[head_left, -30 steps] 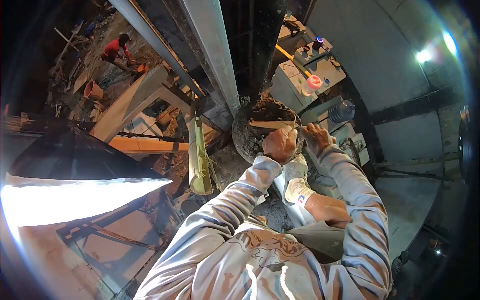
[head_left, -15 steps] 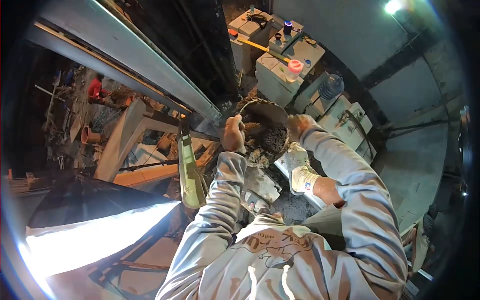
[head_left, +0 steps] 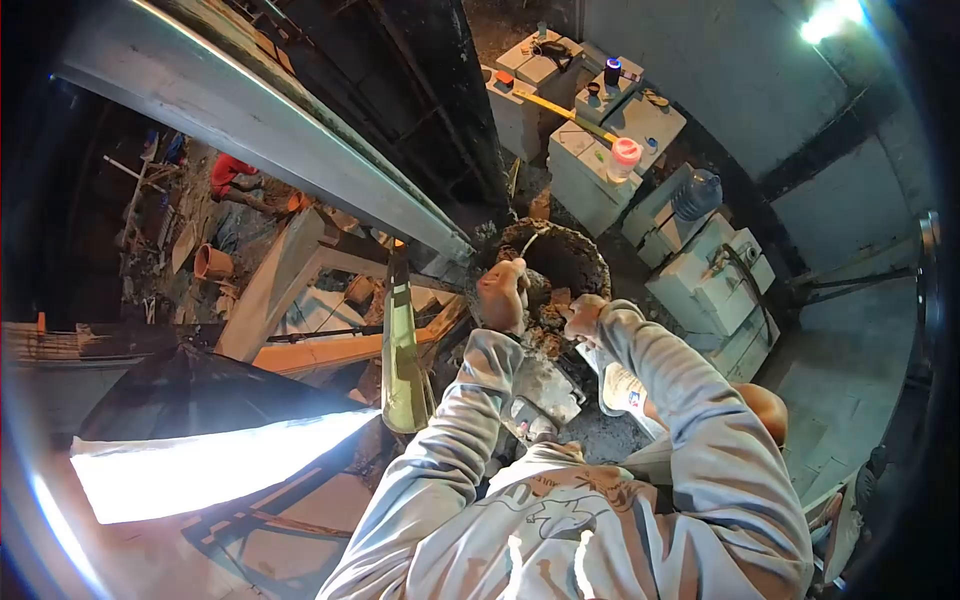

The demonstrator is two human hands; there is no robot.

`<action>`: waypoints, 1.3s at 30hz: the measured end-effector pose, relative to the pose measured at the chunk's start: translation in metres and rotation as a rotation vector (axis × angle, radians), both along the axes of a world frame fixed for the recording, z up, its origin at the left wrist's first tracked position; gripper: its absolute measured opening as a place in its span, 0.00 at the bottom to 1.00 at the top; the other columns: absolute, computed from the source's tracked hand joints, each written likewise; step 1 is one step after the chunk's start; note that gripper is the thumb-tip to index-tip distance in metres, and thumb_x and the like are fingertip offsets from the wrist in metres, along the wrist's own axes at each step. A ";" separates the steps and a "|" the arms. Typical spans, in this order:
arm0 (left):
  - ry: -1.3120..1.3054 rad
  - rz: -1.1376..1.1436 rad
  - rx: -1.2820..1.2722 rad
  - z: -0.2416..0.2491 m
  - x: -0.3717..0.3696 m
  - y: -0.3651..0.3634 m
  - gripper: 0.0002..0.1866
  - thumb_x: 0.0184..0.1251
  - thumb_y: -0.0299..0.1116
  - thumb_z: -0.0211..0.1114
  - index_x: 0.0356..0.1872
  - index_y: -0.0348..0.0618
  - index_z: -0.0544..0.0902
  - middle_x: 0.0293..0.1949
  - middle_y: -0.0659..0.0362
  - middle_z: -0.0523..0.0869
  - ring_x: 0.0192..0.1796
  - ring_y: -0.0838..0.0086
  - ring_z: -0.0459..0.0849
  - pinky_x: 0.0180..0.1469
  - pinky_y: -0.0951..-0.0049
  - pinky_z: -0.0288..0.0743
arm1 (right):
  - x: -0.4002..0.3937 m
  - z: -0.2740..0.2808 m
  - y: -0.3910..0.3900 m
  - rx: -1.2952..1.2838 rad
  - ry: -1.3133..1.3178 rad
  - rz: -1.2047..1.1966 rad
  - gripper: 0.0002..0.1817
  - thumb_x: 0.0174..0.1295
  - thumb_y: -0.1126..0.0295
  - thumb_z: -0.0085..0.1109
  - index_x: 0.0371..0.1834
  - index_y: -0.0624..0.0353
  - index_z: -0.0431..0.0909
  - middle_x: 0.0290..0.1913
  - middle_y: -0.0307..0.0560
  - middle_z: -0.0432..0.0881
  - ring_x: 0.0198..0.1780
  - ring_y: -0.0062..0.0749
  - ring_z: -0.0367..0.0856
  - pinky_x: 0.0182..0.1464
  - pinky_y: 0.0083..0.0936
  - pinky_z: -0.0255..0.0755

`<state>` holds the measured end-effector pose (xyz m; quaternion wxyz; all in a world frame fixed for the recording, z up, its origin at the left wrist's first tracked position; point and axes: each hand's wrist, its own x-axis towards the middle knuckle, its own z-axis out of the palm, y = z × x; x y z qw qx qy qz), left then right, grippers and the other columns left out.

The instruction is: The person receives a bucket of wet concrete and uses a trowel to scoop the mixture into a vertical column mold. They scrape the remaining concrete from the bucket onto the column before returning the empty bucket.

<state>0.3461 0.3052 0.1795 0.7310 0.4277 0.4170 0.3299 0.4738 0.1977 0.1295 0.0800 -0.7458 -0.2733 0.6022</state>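
Note:
A dark, dirt-caked bucket (head_left: 597, 254) is tilted in front of me, its open mouth showing a dark inside. My left hand (head_left: 504, 296) is closed around the thin, pale handle (head_left: 530, 243) at its left side. At the near right edge of the bucket, my right hand (head_left: 584, 319) has its fingers curled on the rim, partly hidden. Brown clumps (head_left: 549, 318) of earth or mortar lie between the two hands. Below them is a grey, crusted block (head_left: 547, 385), near my feet.
White blocks (head_left: 590, 185) stand ahead to the right, bearing a pink-lidded jar (head_left: 625, 158) and a yellow-handled tool (head_left: 560, 110). A large clear bottle (head_left: 697, 194) sits nearby. A metal beam (head_left: 270, 130) crosses the left. Far below, a person in red (head_left: 232, 175) crouches.
My right hand has moved down and inward from the bucket's right rim, closer to my left hand. The bucket's tilt has changed, and less of the dark lump inside shows. The view has shifted.

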 end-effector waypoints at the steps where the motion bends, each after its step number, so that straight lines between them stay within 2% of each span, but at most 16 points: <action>1: -0.037 0.015 -0.062 0.001 -0.003 0.003 0.17 0.60 0.36 0.56 0.12 0.45 0.68 0.09 0.64 0.64 0.09 0.81 0.58 0.14 0.78 0.51 | -0.001 0.001 -0.002 -0.023 0.024 -0.051 0.22 0.39 0.73 0.56 0.42 0.67 0.74 0.20 0.47 0.77 0.19 0.32 0.75 0.19 0.27 0.68; 6: 0.060 0.215 -0.146 -0.019 -0.017 0.023 0.17 0.56 0.38 0.60 0.13 0.47 0.66 0.08 0.66 0.59 0.09 0.79 0.55 0.14 0.76 0.48 | 0.003 0.002 -0.022 0.102 -0.077 -0.012 0.21 0.36 0.68 0.60 0.37 0.67 0.76 0.19 0.49 0.76 0.18 0.33 0.75 0.21 0.28 0.68; 9: 0.046 0.283 -0.224 -0.023 -0.025 0.029 0.17 0.54 0.37 0.62 0.12 0.42 0.69 0.10 0.63 0.66 0.09 0.80 0.59 0.14 0.77 0.50 | 0.006 0.001 -0.033 0.057 -0.160 0.042 0.23 0.37 0.65 0.63 0.40 0.62 0.76 0.21 0.45 0.76 0.23 0.30 0.75 0.25 0.27 0.69; 13: 0.098 0.295 -0.217 -0.037 -0.029 0.037 0.16 0.53 0.37 0.62 0.12 0.42 0.70 0.11 0.62 0.68 0.10 0.79 0.61 0.15 0.76 0.52 | 0.016 0.015 -0.058 0.333 0.140 0.039 0.19 0.50 0.63 0.60 0.41 0.65 0.73 0.13 0.38 0.75 0.14 0.22 0.73 0.17 0.23 0.67; 14: 0.104 0.303 -0.173 -0.036 -0.029 0.037 0.17 0.54 0.38 0.62 0.12 0.44 0.69 0.10 0.64 0.64 0.09 0.79 0.58 0.14 0.75 0.51 | 0.002 0.074 -0.053 0.299 0.207 -0.185 0.16 0.54 0.67 0.58 0.43 0.66 0.71 0.17 0.40 0.78 0.15 0.24 0.74 0.18 0.20 0.70; 17: 0.164 0.334 -0.108 -0.041 -0.026 0.035 0.17 0.54 0.41 0.62 0.13 0.46 0.68 0.09 0.66 0.60 0.08 0.79 0.54 0.13 0.75 0.48 | 0.011 0.039 -0.095 0.255 0.588 -0.425 0.12 0.57 0.73 0.55 0.42 0.68 0.71 0.24 0.43 0.80 0.19 0.24 0.77 0.21 0.18 0.73; 18: 0.124 0.321 -0.176 -0.042 -0.026 0.035 0.17 0.53 0.41 0.62 0.13 0.47 0.68 0.09 0.67 0.60 0.08 0.79 0.54 0.13 0.75 0.48 | -0.006 0.108 -0.081 0.164 0.061 0.032 0.10 0.61 0.75 0.47 0.43 0.69 0.71 0.30 0.47 0.81 0.23 0.25 0.79 0.24 0.19 0.75; 19: 0.085 0.306 -0.243 -0.042 -0.027 0.036 0.17 0.53 0.42 0.62 0.13 0.47 0.68 0.09 0.67 0.59 0.08 0.80 0.54 0.12 0.76 0.47 | -0.003 0.107 -0.095 0.162 0.061 0.032 0.10 0.61 0.75 0.47 0.43 0.69 0.71 0.30 0.47 0.81 0.23 0.25 0.79 0.24 0.19 0.75; 22: 0.065 0.290 -0.237 -0.038 -0.028 0.033 0.16 0.53 0.42 0.62 0.14 0.47 0.68 0.08 0.67 0.59 0.08 0.80 0.53 0.12 0.77 0.44 | 0.004 0.117 -0.129 0.219 0.370 -0.402 0.09 0.59 0.78 0.49 0.42 0.68 0.71 0.35 0.52 0.80 0.29 0.25 0.80 0.24 0.24 0.76; 26: 0.027 0.293 -0.262 -0.040 -0.031 0.031 0.16 0.54 0.40 0.61 0.15 0.45 0.69 0.08 0.66 0.59 0.08 0.80 0.53 0.12 0.76 0.45 | 0.019 0.210 -0.099 0.217 0.294 -0.048 0.11 0.54 0.74 0.56 0.38 0.67 0.70 0.31 0.52 0.78 0.33 0.28 0.80 0.22 0.27 0.75; 29: 0.021 0.277 -0.248 -0.046 -0.034 0.029 0.16 0.54 0.40 0.61 0.15 0.44 0.69 0.08 0.66 0.59 0.08 0.80 0.54 0.13 0.76 0.46 | 0.028 0.252 -0.031 0.051 0.265 -0.017 0.09 0.50 0.74 0.54 0.34 0.66 0.70 0.25 0.48 0.75 0.19 0.32 0.77 0.18 0.26 0.74; 30: 0.012 0.246 -0.231 -0.048 -0.035 0.030 0.16 0.55 0.40 0.60 0.15 0.44 0.69 0.08 0.66 0.59 0.08 0.80 0.54 0.13 0.76 0.47 | 0.032 0.250 -0.004 0.031 0.254 -0.016 0.09 0.49 0.74 0.55 0.34 0.64 0.73 0.27 0.48 0.77 0.20 0.30 0.78 0.18 0.24 0.73; 31: -0.001 0.215 -0.212 -0.048 -0.034 0.031 0.15 0.55 0.40 0.60 0.15 0.43 0.70 0.08 0.66 0.60 0.08 0.80 0.55 0.13 0.77 0.48 | 0.038 0.232 0.036 0.043 0.128 0.353 0.08 0.51 0.70 0.55 0.31 0.62 0.75 0.26 0.47 0.77 0.20 0.30 0.77 0.21 0.27 0.74; 34: 0.038 0.304 -0.223 -0.033 -0.030 0.028 0.14 0.53 0.38 0.61 0.15 0.43 0.71 0.08 0.66 0.60 0.09 0.81 0.56 0.13 0.77 0.47 | 0.046 0.117 0.160 0.172 0.112 0.207 0.04 0.48 0.73 0.54 0.23 0.60 0.77 0.18 0.42 0.77 0.24 0.28 0.78 0.30 0.26 0.71; 35: 0.035 0.344 -0.283 -0.030 -0.027 0.029 0.14 0.53 0.38 0.61 0.15 0.43 0.71 0.09 0.66 0.61 0.09 0.81 0.56 0.13 0.77 0.47 | 0.062 0.094 0.183 0.782 -0.308 0.875 0.13 0.51 0.72 0.49 0.38 0.55 0.80 0.30 0.48 0.81 0.33 0.31 0.80 0.33 0.29 0.73; 39: 0.010 0.323 -0.230 -0.024 -0.024 0.025 0.12 0.54 0.35 0.61 0.16 0.43 0.72 0.12 0.65 0.66 0.10 0.81 0.59 0.14 0.78 0.50 | 0.062 0.121 0.165 0.945 0.003 0.720 0.08 0.51 0.68 0.51 0.28 0.58 0.79 0.23 0.44 0.78 0.27 0.27 0.78 0.30 0.26 0.71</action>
